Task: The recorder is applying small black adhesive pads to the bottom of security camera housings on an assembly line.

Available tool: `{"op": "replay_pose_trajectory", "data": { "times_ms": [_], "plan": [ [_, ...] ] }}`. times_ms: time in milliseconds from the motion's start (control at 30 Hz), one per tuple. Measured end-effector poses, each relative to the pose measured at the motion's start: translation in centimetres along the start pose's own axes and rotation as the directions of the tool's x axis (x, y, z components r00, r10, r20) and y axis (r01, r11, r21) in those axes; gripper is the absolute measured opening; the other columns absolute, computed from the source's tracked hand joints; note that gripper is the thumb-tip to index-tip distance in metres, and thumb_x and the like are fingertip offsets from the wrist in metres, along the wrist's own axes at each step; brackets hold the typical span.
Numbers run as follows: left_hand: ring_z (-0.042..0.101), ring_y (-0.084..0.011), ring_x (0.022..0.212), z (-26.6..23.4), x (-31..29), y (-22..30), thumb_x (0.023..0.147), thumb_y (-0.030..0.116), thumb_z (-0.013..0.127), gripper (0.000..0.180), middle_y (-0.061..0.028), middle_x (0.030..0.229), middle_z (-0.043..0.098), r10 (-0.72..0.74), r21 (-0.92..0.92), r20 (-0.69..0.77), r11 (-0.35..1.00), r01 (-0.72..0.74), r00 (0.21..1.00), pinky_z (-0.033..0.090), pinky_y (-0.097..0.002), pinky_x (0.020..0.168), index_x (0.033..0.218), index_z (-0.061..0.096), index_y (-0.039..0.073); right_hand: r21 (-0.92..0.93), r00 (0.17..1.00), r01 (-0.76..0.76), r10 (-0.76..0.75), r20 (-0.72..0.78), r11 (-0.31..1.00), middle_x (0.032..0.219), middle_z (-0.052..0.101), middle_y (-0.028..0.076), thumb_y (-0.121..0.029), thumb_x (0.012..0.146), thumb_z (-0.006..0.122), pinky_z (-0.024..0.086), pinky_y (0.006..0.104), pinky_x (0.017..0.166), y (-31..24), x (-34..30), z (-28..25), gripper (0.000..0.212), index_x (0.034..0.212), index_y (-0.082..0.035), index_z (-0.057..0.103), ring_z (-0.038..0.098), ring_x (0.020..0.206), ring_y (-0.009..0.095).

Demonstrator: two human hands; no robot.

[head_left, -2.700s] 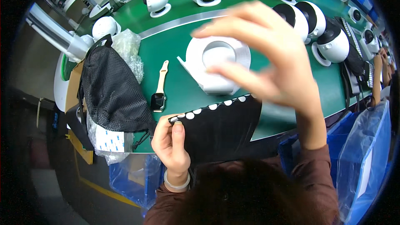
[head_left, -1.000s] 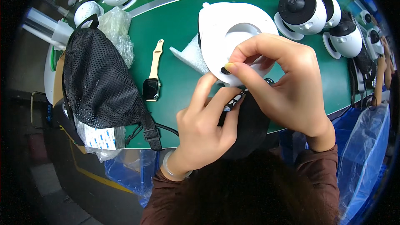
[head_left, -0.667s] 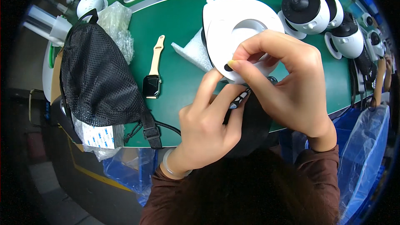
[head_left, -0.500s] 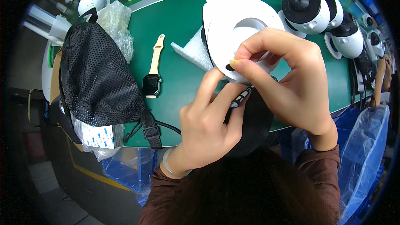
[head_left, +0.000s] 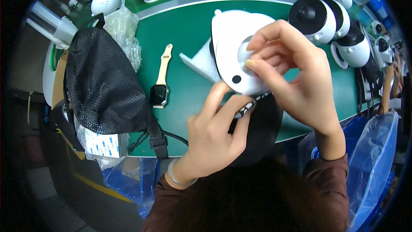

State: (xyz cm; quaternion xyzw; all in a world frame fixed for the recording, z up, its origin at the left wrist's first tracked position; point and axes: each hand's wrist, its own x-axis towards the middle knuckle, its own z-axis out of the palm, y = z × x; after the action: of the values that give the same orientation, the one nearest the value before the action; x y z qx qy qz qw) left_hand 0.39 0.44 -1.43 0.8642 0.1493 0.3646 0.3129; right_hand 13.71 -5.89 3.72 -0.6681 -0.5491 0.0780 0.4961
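A white rounded device (head_left: pixel 229 28), like the camera-shaped units nearby, lies tipped on the green table with its ring-shaped base toward me. One small round black pad (head_left: pixel 236 79) sits flat on the base rim. My left hand (head_left: pixel 216 131) steadies that rim with its index finger. Between its other fingers it holds a black-and-white patterned strip (head_left: pixel 245 111), partly hidden. Over the recess in the base hovers my right hand (head_left: pixel 296 66), thumb and index fingertips apart, with nothing visible between them. White foam (head_left: pixel 204 62) is under the device's left side.
Left of the device lies a smartwatch (head_left: pixel 159 94) with a pale band. Beyond it are a black mesh bag (head_left: pixel 105 81) and bubble wrap (head_left: pixel 124 30). Several white units with black round faces (head_left: pixel 311 17) stand at right. A blue lined bin (head_left: pixel 373 154) is below the table's right edge.
My right thumb has lifted off the black pad and moved up and right, its fingertips parting. The pad is now uncovered on the rim. My left hand keeps its hold; the whole view has shifted slightly.
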Motion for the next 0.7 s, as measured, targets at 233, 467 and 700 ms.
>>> {"op": "replay_pose_trajectory", "data": {
  "times_ms": [233, 467, 700],
  "plan": [
    [0.053, -0.0172, 0.048, -0.5, -1.2, -0.3, 0.062, 0.001, 0.065, 0.021, -0.0101, 0.088, 0.054, 0.022, -0.019, -0.091, 1.000, -0.024, 0.996, 0.039, -0.0255, 0.039, 0.082, 0.061, 0.006, -0.204, 0.912, 0.270, -0.317, -0.259, 0.941, 0.077, 0.063, 0.011, -0.009, 0.074, 0.060, 0.049, 0.0250, 0.063, 2.3, 7.3, -2.9, 0.017, 0.087, 0.002, 0.057, 0.062, 0.072, 0.017],
    [0.054, -0.0212, 0.056, -0.5, -1.1, 0.6, 0.060, 0.000, 0.066, 0.020, -0.0116, 0.084, 0.054, -0.067, -0.031, -0.041, 0.997, 0.065, 0.997, 0.043, -0.0268, 0.048, 0.080, 0.063, 0.005, -0.454, 0.954, 0.300, -0.257, 0.155, 0.839, 0.115, 0.046, 0.024, -0.038, 0.063, 0.071, 0.043, 0.0391, 0.084, 8.6, 21.1, 3.0, 0.080, 0.126, -0.008, 0.032, 0.050, 0.100, 0.037],
    [0.062, -0.0223, 0.068, -0.8, -1.8, 0.0, 0.060, 0.000, 0.068, 0.022, -0.0140, 0.089, 0.056, -0.151, -0.056, 0.053, 0.987, 0.154, 0.987, 0.048, -0.0260, 0.056, 0.080, 0.065, 0.007, -0.763, 0.957, 0.278, -0.105, 0.269, 0.583, 0.136, 0.014, 0.021, -0.051, 0.048, 0.074, 0.037, 0.0603, 0.080, 9.4, 26.4, 12.3, 0.099, 0.129, -0.036, 0.021, 0.030, 0.114, 0.048]
  ]
}}
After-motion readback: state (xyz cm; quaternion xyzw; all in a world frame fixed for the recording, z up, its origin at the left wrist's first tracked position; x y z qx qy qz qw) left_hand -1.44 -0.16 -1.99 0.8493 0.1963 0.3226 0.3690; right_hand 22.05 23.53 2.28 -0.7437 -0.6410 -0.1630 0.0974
